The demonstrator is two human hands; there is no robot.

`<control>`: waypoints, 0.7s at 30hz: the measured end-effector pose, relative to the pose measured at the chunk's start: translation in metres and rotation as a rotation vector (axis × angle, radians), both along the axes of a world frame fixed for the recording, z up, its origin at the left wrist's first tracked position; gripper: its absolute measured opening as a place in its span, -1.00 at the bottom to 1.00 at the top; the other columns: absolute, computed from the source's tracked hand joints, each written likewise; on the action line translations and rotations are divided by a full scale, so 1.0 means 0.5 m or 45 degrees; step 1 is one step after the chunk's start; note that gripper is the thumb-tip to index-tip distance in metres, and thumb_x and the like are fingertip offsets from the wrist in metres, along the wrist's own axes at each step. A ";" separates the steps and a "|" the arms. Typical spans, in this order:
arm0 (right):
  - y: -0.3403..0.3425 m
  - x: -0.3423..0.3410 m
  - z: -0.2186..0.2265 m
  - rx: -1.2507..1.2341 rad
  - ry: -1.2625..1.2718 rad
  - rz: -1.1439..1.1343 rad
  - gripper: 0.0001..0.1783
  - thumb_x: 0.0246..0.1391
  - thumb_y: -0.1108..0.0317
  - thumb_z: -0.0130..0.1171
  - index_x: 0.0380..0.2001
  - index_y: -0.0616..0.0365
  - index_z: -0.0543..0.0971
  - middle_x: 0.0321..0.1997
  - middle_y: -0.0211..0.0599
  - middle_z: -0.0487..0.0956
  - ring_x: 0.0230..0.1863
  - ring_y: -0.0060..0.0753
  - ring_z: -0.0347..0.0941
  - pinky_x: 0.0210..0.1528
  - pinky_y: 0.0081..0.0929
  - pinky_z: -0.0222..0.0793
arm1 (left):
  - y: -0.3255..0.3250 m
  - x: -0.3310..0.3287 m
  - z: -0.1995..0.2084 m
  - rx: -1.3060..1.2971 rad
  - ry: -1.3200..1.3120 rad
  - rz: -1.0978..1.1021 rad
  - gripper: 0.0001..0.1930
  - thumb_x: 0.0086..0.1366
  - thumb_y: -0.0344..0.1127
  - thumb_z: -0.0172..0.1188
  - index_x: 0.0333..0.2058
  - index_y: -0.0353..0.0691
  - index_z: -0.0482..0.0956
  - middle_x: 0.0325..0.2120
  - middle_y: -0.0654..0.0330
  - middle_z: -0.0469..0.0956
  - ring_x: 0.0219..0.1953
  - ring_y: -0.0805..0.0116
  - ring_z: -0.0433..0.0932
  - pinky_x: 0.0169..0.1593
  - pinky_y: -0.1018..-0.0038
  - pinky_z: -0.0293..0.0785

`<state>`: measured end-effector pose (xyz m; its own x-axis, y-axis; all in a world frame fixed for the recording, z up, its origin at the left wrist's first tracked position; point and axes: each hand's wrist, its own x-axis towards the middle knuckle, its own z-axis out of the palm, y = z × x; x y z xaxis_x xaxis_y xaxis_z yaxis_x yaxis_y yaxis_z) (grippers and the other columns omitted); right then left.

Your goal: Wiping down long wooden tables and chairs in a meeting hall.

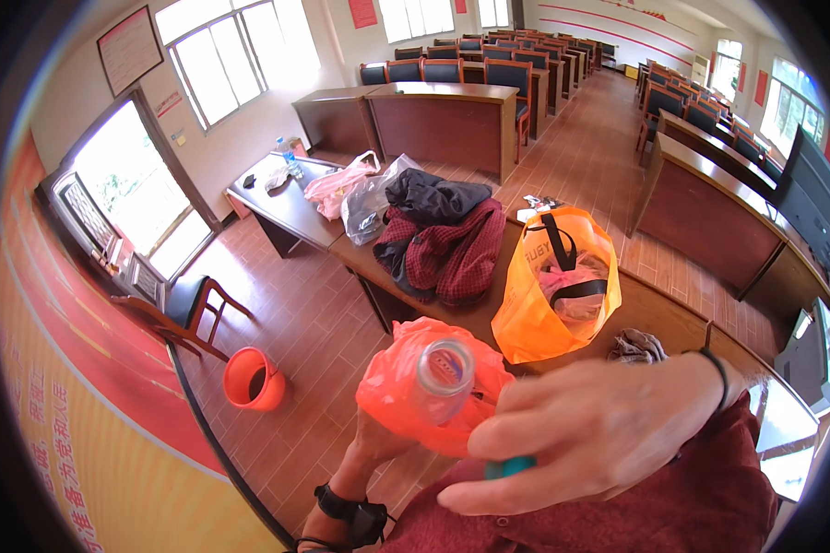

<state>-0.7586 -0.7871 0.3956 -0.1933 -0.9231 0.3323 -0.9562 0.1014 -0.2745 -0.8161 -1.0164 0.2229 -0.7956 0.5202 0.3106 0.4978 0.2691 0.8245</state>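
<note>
A thin red plastic bag (392,392) is held up in front of me by my left hand (378,441), whose fingers are mostly hidden behind it. Out of the bag's top rises a clear plastic bottle (444,373), its round end facing up. My right hand (595,433) is just right of the bottle, with thumb and fingers pinched around a small teal cap-like piece (510,467). Most of that piece is covered by the fingers.
On the brown table (346,249) beyond my hands lie dark red checked clothing (452,253), a black garment (433,195), and pink and clear bags. An orange bag (535,313) stands right of them. A red bucket (254,380) and a wooden chair (189,313) are on the floor, left.
</note>
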 end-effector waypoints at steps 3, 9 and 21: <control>-0.011 0.016 -0.070 0.141 -0.300 -0.124 -0.52 -0.15 0.39 0.03 -0.08 0.30 0.31 -0.25 -0.13 0.33 -0.24 -0.10 0.36 -0.32 -0.32 0.36 | -0.005 0.008 0.013 0.025 0.180 -0.005 -0.33 -0.16 -0.25 0.40 -0.02 -0.23 0.35 -0.11 0.10 0.44 -0.03 0.22 0.40 0.05 0.32 0.30; 0.013 -0.010 -0.142 -0.087 -0.428 -0.146 -0.60 -0.17 0.46 0.06 -0.17 0.26 0.33 -0.23 -0.07 0.37 -0.23 -0.02 0.37 -0.26 -0.20 0.35 | 0.012 -0.004 0.051 0.227 0.488 -0.132 -0.37 -0.14 -0.27 0.38 -0.05 -0.24 0.35 -0.11 0.08 0.43 -0.03 0.18 0.40 0.05 0.27 0.28; 0.082 0.025 -0.075 -0.121 -0.334 -0.069 -0.58 -0.12 0.43 0.07 -0.12 0.26 0.33 -0.31 -0.03 0.42 -0.31 0.01 0.39 -0.35 -0.21 0.35 | 0.053 -0.043 0.123 0.397 0.985 -0.367 -0.46 -0.12 -0.33 0.33 -0.11 -0.25 0.35 -0.11 0.03 0.42 -0.04 0.10 0.39 0.06 0.16 0.25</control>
<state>-0.7462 -0.7459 0.3579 -0.3322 -0.8762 0.3491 -0.8451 0.1121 -0.5228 -0.8376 -0.9897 0.2841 -0.1545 0.4702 0.8689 0.9606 -0.1341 0.2433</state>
